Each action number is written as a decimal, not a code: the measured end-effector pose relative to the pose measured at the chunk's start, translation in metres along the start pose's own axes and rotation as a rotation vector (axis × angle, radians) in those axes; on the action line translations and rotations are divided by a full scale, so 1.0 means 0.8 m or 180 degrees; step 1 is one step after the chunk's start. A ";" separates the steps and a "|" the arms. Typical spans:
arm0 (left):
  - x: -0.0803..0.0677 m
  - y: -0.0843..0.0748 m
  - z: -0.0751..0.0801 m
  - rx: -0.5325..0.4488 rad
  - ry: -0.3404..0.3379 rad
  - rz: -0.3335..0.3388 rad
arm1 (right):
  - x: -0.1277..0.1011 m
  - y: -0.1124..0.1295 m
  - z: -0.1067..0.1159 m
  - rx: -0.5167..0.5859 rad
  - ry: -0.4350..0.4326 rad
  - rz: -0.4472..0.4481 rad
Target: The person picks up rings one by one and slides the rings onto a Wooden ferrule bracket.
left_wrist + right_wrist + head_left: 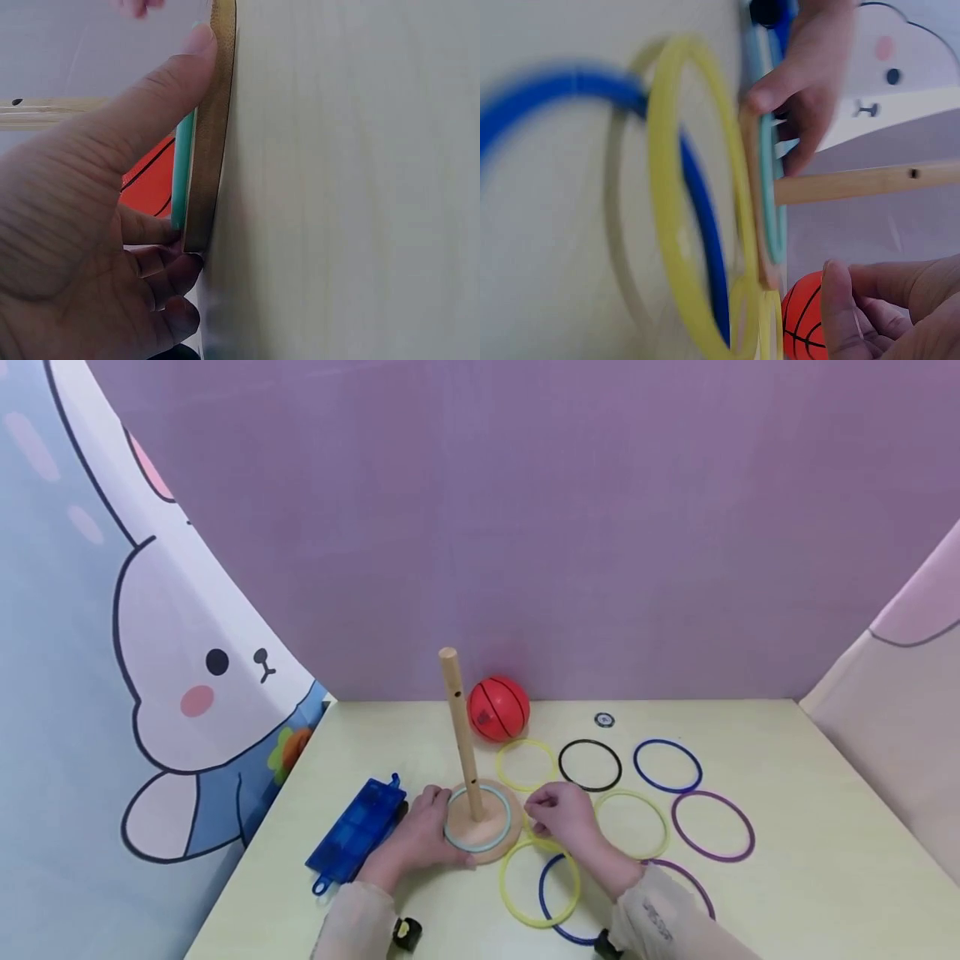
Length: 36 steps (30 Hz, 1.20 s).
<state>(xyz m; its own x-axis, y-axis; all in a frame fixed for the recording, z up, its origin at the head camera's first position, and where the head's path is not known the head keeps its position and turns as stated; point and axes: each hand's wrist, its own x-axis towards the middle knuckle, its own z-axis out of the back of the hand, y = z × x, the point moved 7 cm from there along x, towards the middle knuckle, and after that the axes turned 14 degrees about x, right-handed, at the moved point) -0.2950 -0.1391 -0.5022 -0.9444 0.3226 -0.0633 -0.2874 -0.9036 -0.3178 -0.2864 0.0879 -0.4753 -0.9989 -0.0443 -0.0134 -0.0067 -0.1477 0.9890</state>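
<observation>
A wooden peg (461, 727) stands upright on its round wooden base (502, 853), and a teal ring (498, 839) lies around the peg on that base. My left hand (420, 835) grips the base's left edge: in the left wrist view the thumb (150, 112) presses on the rim (214, 112) beside the teal ring (182, 172), with the fingers curled under the edge. My right hand (558, 814) hovers just right of the base, fingers curled, with nothing visible in them (885, 307). A yellow ring (540, 881) and a blue ring (558, 897) overlap right below it.
A red ball (498, 708) sits behind the peg. Yellow (525, 764), black (590, 765), blue (667, 766), yellow-green (632, 823) and purple (712, 825) rings lie flat to the right. A blue plastic case (358, 831) lies left of the base. Curtains close in the sides and back.
</observation>
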 end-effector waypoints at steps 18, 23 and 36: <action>0.004 0.004 -0.001 -0.0075 -0.0054 -0.0041 | -0.076 -0.023 0.058 -0.0682 -0.0176 -0.0277; 0.004 0.005 -0.003 -0.0076 -0.0042 -0.0020 | -0.082 -0.030 0.057 -0.0906 -0.0126 -0.0265; 0.002 0.003 -0.001 -0.0061 -0.0040 -0.0007 | -0.079 -0.037 0.056 -0.0682 0.0051 -0.0447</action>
<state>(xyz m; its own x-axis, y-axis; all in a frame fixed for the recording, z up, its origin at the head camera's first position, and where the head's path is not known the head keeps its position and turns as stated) -0.2969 -0.1407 -0.5037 -0.9457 0.3210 -0.0508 -0.2866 -0.8972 -0.3359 -0.2249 0.1395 -0.4969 -0.9880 -0.0240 -0.1526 -0.1339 -0.3596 0.9235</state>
